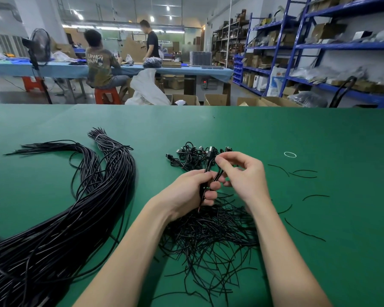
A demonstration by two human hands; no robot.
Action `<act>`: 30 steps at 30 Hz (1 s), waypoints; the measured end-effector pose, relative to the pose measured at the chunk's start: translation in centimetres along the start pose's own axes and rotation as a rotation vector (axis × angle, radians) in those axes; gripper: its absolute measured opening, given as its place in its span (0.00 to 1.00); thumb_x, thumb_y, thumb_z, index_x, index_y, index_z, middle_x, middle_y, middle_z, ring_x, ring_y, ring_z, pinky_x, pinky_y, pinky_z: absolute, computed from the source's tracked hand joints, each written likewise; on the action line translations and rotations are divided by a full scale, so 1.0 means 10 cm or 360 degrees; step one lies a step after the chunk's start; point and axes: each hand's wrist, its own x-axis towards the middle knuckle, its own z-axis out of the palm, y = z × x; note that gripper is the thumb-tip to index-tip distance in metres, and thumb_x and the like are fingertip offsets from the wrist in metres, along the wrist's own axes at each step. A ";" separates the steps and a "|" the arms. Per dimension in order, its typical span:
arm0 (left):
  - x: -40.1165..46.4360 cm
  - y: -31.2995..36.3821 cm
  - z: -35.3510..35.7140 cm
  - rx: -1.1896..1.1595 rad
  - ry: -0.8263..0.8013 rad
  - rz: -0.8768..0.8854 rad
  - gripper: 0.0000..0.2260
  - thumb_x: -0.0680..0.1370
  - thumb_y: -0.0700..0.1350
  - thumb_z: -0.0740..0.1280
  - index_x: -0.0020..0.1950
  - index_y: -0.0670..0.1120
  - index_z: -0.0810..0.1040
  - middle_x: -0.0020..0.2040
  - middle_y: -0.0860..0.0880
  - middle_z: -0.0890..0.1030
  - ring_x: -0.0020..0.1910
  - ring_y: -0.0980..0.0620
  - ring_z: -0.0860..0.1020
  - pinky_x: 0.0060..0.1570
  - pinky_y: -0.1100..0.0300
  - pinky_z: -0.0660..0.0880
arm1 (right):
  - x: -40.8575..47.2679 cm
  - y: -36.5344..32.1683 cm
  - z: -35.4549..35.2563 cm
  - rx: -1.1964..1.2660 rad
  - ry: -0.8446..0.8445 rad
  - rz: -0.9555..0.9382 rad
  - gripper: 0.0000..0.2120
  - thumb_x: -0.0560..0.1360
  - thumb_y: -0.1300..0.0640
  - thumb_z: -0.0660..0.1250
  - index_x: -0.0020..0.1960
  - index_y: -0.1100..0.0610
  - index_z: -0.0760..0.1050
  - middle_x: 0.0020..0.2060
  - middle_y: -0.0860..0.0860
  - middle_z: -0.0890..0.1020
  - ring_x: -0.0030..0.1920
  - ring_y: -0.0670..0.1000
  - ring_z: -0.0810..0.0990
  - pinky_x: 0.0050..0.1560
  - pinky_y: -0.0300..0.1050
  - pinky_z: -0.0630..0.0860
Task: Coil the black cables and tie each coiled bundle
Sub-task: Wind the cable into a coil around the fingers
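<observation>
My left hand [194,188] grips a coiled black cable bundle [208,167] upright above the green table [275,134]; its USB plug sticks out at the top. My right hand [242,173] pinches a thin black tie at the bundle's middle. Behind the hands lies a small heap of tied coiled cables [186,155]. A thick sheaf of long uncoiled black cables [75,218] sweeps across the left of the table. Under my wrists lies a loose pile of short black ties [211,238].
A few stray ties [304,173] lie scattered to the right, and a white rubber band [290,154] sits further back. Beyond the table's far edge are cardboard boxes, blue shelving [319,45] on the right, and two people at a blue table [53,67].
</observation>
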 end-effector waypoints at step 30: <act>0.03 -0.02 0.06 -0.0036 0.0213 -0.0045 0.09 0.84 0.37 0.57 0.46 0.46 0.64 0.35 0.48 0.72 0.29 0.55 0.66 0.30 0.64 0.68 | 0.01 -0.06 -0.05 0.0436 -0.0295 0.0667 0.01 0.76 0.66 0.74 0.47 0.62 0.83 0.32 0.51 0.85 0.28 0.46 0.81 0.34 0.34 0.79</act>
